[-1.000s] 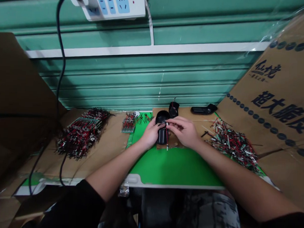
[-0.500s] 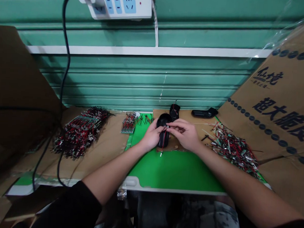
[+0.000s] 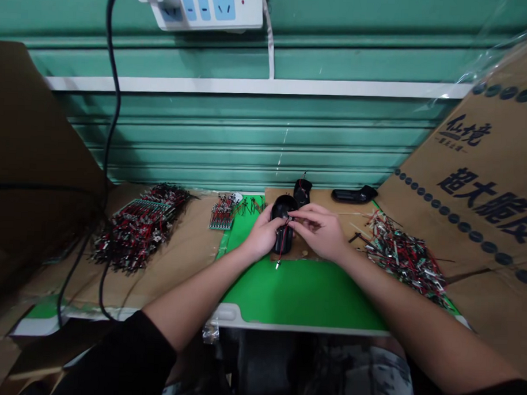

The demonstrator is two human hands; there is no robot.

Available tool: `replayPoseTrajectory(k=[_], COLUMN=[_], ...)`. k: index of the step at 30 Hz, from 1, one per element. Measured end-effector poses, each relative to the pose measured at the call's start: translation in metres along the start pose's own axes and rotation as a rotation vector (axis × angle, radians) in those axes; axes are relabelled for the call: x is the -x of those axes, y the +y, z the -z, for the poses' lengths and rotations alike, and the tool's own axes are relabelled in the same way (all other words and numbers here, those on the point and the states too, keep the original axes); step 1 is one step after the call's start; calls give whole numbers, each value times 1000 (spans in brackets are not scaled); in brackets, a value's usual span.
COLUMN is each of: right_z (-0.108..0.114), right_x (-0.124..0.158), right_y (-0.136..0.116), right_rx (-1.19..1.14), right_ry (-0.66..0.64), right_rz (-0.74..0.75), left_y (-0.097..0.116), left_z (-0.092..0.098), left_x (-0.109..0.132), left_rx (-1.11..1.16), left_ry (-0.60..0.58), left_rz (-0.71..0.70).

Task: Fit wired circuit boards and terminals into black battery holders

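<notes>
A black hollow plastic shell (image 3: 282,242), round at its far end and narrow toward me, is held above the green table top. My left hand (image 3: 263,232) is closed around its left side, with the thumb over the middle. The thumb and fingers of my right hand (image 3: 322,228) pinch a small part of a red-and-black wire lead (image 3: 280,253) inside the shell. That lead hangs down past the near end and finishes in a small white connector (image 3: 278,265). The exact part between my right fingertips is too small to make out.
Behind the hands lie another black shell with wires (image 3: 303,191) and a black handle-shaped piece (image 3: 354,195). Wired boards are heaped on the left (image 3: 135,233); a small board panel (image 3: 222,212) sits nearer. Loose leads pile up on the right (image 3: 406,257). Cardboard walls (image 3: 484,188) flank the table.
Both hands stay almost in place around the shell. My right fingertips have shifted slightly at the wire, and the hanging connector has swung a little to the left.
</notes>
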State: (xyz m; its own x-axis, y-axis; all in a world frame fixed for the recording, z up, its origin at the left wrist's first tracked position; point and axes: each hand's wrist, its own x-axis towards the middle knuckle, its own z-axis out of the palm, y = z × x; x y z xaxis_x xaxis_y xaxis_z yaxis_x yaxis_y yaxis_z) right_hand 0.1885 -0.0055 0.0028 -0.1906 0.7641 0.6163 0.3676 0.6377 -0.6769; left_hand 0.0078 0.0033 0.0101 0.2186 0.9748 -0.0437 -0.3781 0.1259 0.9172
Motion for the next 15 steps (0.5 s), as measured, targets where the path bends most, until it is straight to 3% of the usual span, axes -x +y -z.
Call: replayPoseTrajectory(k=[6, 15], right_z=[5, 9], right_x=[-1, -1], right_y=[1, 4], right_rx=[147, 337], right_ry=[2, -70], right_rz=[168, 270], left_y=[0, -2], left_z=[0, 1], left_x=[1, 0], left_rx=[13, 41], left_ry=[-35, -45], left_rz=[15, 32])
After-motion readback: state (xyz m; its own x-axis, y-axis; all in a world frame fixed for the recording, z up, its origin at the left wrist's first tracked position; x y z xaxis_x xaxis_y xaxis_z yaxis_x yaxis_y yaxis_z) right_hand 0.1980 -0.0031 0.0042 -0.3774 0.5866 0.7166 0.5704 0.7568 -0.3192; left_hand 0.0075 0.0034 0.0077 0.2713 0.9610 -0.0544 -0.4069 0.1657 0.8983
